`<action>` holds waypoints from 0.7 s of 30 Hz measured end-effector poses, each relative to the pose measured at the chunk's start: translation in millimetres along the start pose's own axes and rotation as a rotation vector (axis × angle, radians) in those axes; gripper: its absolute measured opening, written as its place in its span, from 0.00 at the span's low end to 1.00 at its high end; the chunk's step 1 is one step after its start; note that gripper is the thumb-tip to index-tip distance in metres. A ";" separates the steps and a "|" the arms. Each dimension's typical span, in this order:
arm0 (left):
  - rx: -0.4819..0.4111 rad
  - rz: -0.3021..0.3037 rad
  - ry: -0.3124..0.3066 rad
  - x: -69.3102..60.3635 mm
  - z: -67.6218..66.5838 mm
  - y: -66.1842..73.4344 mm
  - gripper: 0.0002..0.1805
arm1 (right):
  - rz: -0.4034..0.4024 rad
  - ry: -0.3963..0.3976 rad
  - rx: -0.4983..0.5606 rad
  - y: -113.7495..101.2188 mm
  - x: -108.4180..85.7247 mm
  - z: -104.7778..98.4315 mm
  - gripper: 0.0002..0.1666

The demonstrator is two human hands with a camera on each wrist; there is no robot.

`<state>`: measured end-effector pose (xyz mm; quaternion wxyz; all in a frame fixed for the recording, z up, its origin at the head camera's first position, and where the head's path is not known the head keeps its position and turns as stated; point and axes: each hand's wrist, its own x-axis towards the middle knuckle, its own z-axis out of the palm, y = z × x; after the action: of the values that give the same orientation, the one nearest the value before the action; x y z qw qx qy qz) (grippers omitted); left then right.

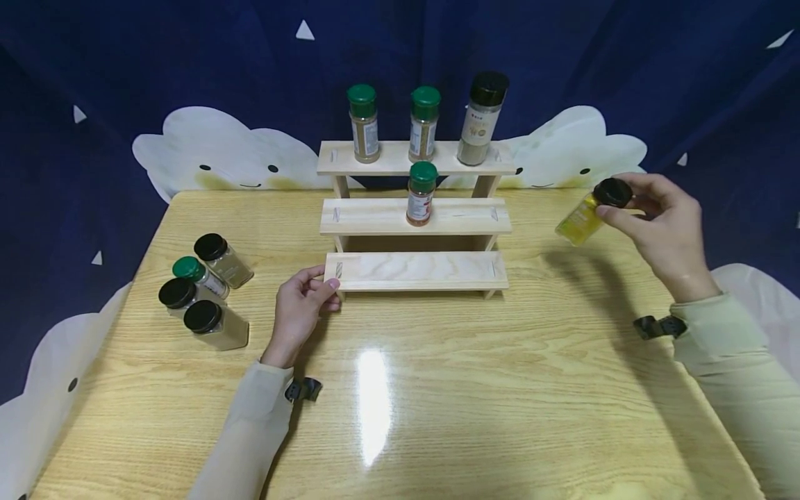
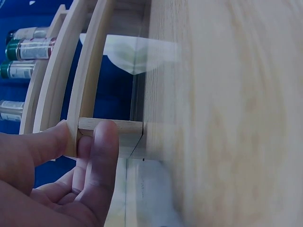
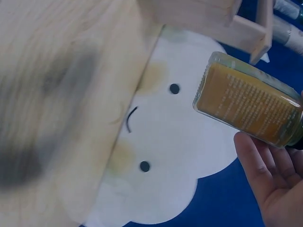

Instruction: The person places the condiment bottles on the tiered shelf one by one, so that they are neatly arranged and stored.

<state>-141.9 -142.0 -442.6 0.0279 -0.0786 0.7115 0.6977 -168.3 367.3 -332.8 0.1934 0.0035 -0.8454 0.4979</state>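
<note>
A three-tier wooden rack (image 1: 417, 272) stands at the middle of the table. My left hand (image 1: 301, 305) pinches the left end of its lowest shelf, thumb on top and fingers beneath; the left wrist view shows that grip close up. Off to the right, my right hand (image 1: 669, 226) holds a spice jar (image 1: 581, 221) of yellow powder by its black cap, tilted above the table. Two green-capped jars (image 1: 364, 125) and a taller black-capped jar (image 1: 480, 121) stand on the top shelf. One green-capped jar (image 1: 421, 194) with reddish contents is on the middle shelf.
At the table's left is a cluster of several jars (image 1: 228, 326), black-capped apart from one green-capped jar (image 1: 200, 274). Behind the table hangs a dark blue curtain (image 1: 387, 48) with white cloud shapes. Light reflects off the wooden table (image 1: 475, 389) in front of the rack.
</note>
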 end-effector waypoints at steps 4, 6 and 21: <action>-0.003 -0.002 -0.004 0.3 -0.3 -0.5 0.21 | -0.022 -0.020 0.016 -14.3 0.6 2.4 0.27; -0.003 -0.001 -0.006 0.6 -0.6 -0.7 0.21 | -0.035 -0.029 0.040 -20.3 0.8 3.6 0.27; 0.018 0.005 -0.006 1.2 -0.7 -2.4 0.22 | -0.102 -0.112 0.202 -56.8 3.5 16.4 0.27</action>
<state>-142.7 -142.8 -445.2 0.0289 -0.0745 0.7178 0.6916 -165.6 325.5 -290.9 0.1698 0.0937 -0.7992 0.5690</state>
